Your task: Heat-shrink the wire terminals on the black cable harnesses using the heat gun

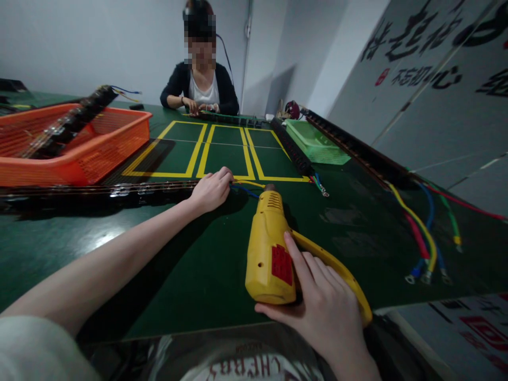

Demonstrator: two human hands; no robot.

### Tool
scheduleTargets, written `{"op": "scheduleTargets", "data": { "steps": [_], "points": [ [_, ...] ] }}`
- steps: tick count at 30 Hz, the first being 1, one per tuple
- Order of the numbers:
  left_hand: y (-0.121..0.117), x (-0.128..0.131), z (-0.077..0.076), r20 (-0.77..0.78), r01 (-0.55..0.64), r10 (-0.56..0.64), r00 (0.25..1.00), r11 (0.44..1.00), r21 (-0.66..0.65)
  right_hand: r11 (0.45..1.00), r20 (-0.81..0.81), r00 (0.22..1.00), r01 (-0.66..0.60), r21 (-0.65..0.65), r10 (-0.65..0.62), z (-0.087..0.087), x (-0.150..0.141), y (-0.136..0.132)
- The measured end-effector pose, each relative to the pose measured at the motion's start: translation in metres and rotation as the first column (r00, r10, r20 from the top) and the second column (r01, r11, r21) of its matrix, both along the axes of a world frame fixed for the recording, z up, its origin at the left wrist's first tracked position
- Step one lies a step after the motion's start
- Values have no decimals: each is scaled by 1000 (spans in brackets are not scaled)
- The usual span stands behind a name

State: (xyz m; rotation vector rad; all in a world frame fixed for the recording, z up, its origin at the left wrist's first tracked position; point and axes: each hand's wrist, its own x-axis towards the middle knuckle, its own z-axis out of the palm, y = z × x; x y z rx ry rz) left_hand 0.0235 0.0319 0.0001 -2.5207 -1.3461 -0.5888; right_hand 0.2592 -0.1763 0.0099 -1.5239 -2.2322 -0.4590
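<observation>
My right hand (322, 301) is wrapped round the grip of a yellow electric screwdriver (266, 248) with a red label. Its nose points away from me toward the end of a long dark terminal strip (99, 193) lying across the green table. My left hand (211, 189) rests closed on the right end of that strip, fingers curled over it where yellow and blue wires (246, 186) come out. The screwdriver tip sits just right of my left hand.
An orange basket (99, 143) holding another strip stands at the left. A green tray (313, 142) and long black strips lie at the right, with coloured lugged wires (423, 241). Yellow tape boxes (222, 153) mark the table. A person (200, 84) sits opposite, hands on a strip.
</observation>
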Motion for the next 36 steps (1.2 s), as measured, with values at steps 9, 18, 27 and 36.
{"op": "scheduleTargets", "data": {
  "steps": [9, 18, 27, 36],
  "points": [
    [1, 1, -1, -9, -4, 4, 1000, 1000, 16, 999, -37, 999, -14, 41, 16, -2, -40, 1],
    [-1, -3, 4, -15, 28, -28, 999, 999, -44, 996, -59, 994, -87, 6, 87, 2, -71, 4],
    [0, -3, 1, -41, 19, -19, 999, 1000, -4, 992, -92, 990, -110, -55, 105, 0, -48, 5],
    [-3, -2, 4, -51, 24, -24, 998, 1000, -11, 999, -32, 999, 27, 19, -26, -2, -9, -7]
  ]
}}
